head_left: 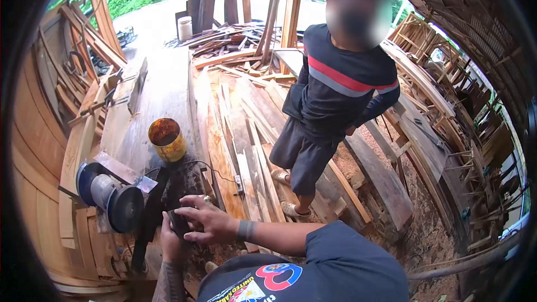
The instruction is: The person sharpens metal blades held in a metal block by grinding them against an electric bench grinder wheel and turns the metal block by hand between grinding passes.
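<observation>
In the head view, my left hand is wrapped around a small dark flat block, whose exact kind I cannot make out. My right hand, with a ring on one finger, reaches in from the right and also grips the block, its fingers spread along the top and side. Just left of both hands stands a bench grinder with two dark wheels. Beyond it, a yellow, stained open can sits on the wooden bench.
A person in a dark shirt stands to the right, among long planks and sawdust. A cable runs past the can to a small socket. Boards lean at left; stacked timber lies at right.
</observation>
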Motion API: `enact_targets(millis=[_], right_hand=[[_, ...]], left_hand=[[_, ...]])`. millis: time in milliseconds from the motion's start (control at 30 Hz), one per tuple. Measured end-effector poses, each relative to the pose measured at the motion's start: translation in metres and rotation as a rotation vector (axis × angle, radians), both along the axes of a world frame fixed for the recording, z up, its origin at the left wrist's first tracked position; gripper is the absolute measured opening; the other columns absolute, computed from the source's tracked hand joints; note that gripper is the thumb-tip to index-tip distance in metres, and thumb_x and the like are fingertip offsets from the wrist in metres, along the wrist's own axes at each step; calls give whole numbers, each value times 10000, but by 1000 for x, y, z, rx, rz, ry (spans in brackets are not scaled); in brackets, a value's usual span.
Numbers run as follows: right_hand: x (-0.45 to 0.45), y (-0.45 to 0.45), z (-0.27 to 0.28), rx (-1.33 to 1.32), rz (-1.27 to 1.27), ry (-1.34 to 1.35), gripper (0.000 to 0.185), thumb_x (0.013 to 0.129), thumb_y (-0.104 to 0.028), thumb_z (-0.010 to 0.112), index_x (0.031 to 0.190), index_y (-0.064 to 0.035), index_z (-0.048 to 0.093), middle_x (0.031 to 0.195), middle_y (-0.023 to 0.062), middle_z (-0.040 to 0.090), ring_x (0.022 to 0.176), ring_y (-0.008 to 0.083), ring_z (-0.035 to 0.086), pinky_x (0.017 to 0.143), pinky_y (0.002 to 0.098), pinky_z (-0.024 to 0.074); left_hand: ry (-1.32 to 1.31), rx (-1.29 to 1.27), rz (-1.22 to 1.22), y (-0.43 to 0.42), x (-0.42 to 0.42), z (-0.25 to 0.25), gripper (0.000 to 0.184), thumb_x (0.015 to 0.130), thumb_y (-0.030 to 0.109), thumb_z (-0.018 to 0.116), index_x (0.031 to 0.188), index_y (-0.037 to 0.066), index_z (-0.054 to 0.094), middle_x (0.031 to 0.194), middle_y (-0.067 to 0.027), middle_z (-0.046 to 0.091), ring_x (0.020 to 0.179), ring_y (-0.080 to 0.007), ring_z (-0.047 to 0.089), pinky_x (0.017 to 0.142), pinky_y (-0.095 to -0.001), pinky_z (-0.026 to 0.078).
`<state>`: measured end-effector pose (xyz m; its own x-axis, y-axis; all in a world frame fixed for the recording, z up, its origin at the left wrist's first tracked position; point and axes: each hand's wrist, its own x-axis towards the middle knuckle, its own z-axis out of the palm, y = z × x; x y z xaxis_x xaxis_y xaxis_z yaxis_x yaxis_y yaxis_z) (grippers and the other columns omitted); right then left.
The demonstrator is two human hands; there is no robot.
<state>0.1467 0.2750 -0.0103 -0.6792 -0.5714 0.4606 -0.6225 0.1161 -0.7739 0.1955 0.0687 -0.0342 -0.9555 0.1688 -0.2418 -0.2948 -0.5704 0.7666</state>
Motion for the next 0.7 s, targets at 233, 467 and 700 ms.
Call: enact_targets(millis=[233,467,700], right_hand=[[3,9,-12,36,68,61,679,951,-416,819,1509,-101,595,1556,288,474,1450,500,486,1243,535,397],[9,12,-18,101,14,33,661,962,-419,819,1461,-28,634,1527,280,534,1402,461,557,1193,509,455],[19,13,-3,-20,30,-63,390,943,-265,833,1218,1,755,1342,246,674,1254,422,669,1086,487,542]], left_hand=[[-19,149,-68,2,5,8,662,1193,592,292,1217,73,702,1041,-68,750,932,-222,758,837,-375,637],[-145,114,27,22,16,24,602,1196,561,345,1303,69,676,1080,-76,751,963,-209,756,825,-341,638],[-211,67,-45,12,25,16,589,1199,556,343,1318,83,674,1077,-61,756,939,-203,766,834,-356,649]])
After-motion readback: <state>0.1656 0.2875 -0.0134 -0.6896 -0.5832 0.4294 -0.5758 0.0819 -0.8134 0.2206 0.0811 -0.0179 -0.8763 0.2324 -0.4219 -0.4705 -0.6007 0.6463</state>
